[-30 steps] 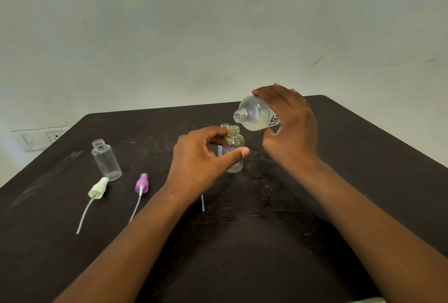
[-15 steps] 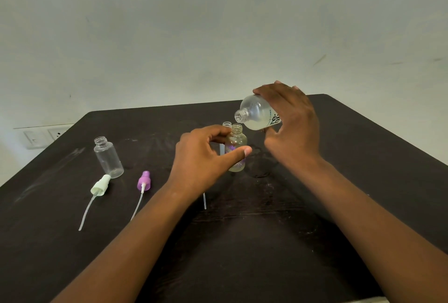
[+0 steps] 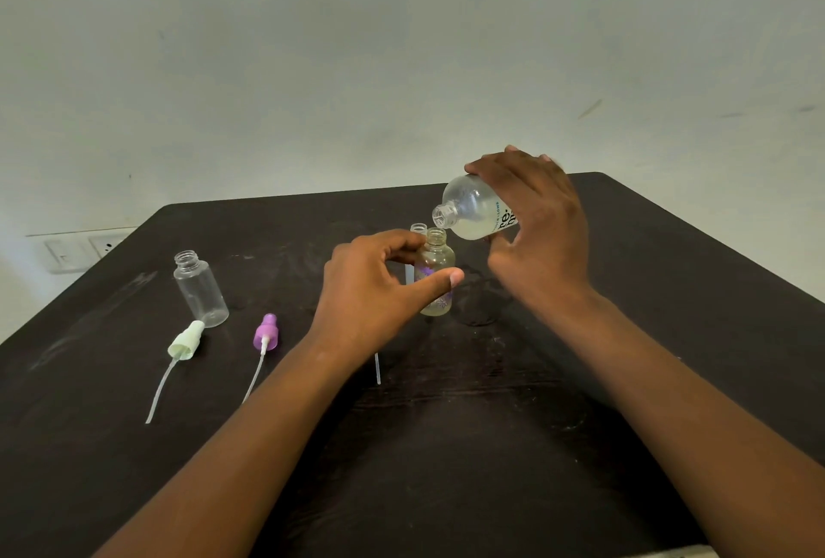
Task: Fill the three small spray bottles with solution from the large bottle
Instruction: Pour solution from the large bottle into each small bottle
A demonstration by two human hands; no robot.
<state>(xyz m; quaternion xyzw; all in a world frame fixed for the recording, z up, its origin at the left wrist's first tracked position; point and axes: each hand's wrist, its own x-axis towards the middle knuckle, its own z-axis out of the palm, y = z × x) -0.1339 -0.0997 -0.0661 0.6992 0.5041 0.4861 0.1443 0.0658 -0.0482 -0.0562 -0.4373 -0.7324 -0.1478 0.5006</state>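
A: Grip status? Your right hand (image 3: 542, 227) is curled round the large bottle (image 3: 475, 211), tilted, its open mouth just above the neck of the small floral bottle (image 3: 435, 274).

B: And your left hand (image 3: 379, 289) pinches that floral bottle, thumb in front, fingers behind; it stands upright on the desk (image 3: 669, 289).

A: Count: three small bottles. The held one, a second one (image 3: 418, 228) just behind it, mostly hidden by your left hand, and a clear bottle (image 3: 201, 287) standing well to the left.

B: Spray heads: two in plain view, green (image 3: 185, 343) and purple (image 3: 266, 332), lying near the clear bottle. One more tube end (image 3: 377, 368) shows by your left wrist; its head is hidden.

A: Wall socket (image 3: 78, 249) far left.
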